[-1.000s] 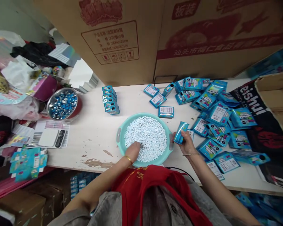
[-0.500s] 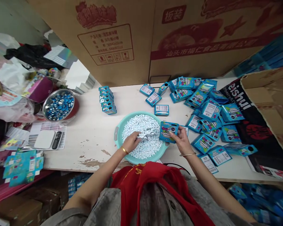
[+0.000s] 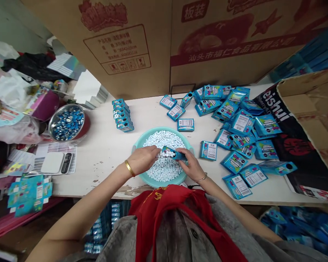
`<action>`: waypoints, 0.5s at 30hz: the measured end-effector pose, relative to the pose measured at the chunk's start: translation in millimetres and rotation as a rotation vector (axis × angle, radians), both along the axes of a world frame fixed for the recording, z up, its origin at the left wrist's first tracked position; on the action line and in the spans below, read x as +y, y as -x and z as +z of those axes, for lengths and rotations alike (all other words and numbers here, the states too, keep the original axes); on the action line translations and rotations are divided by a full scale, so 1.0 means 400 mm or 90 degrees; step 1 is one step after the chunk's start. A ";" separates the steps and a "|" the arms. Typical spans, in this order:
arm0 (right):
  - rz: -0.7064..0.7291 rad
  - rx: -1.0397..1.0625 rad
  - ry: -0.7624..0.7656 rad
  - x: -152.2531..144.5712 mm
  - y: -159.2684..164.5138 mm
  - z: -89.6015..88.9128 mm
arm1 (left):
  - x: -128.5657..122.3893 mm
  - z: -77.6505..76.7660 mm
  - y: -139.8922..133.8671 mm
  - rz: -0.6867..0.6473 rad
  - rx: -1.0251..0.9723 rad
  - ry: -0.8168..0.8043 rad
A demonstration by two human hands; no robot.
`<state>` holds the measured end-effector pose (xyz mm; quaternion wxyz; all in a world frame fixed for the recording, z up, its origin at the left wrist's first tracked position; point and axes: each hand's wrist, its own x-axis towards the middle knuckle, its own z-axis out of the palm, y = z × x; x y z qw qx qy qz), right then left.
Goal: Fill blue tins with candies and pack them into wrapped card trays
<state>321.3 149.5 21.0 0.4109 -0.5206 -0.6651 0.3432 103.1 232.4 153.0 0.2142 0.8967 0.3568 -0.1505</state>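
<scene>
My right hand [image 3: 191,167] grips a small blue candy box [image 3: 180,156] tilted over the basin, its open end facing left. White candies show in that opening. My left hand [image 3: 142,159] is at the box's open end, fingers drawn together; whatever they hold is hidden. Beneath both hands stands a turquoise basin [image 3: 148,181] full of small white candies [image 3: 165,174]. Just right of the basin lies another blue box [image 3: 208,150]. A row of upright blue boxes [image 3: 123,115] stands behind the basin to the left, with white candies showing at one of them.
Many blue boxes [image 3: 240,122] are heaped at the right, beside an open carton [image 3: 303,91]. Large cardboard cartons [image 3: 131,83] line the back. At left are a metal bowl of blue and silver pieces [image 3: 68,123], a white scale [image 3: 52,162] and flat printed card [image 3: 30,194].
The box has tipped and moved left over the basin, its opening now filled with candies. My left hand has risen from the candies to that opening.
</scene>
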 end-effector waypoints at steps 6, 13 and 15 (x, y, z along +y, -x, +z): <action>0.015 -0.001 -0.016 -0.004 0.013 -0.007 | -0.012 0.087 -0.089 -0.049 0.138 -0.051; -0.026 0.006 -0.029 -0.003 -0.002 -0.015 | 0.006 0.030 -0.018 0.005 0.117 -0.129; -0.056 0.008 -0.025 -0.005 -0.013 -0.013 | 0.023 -0.056 0.042 0.090 0.117 -0.120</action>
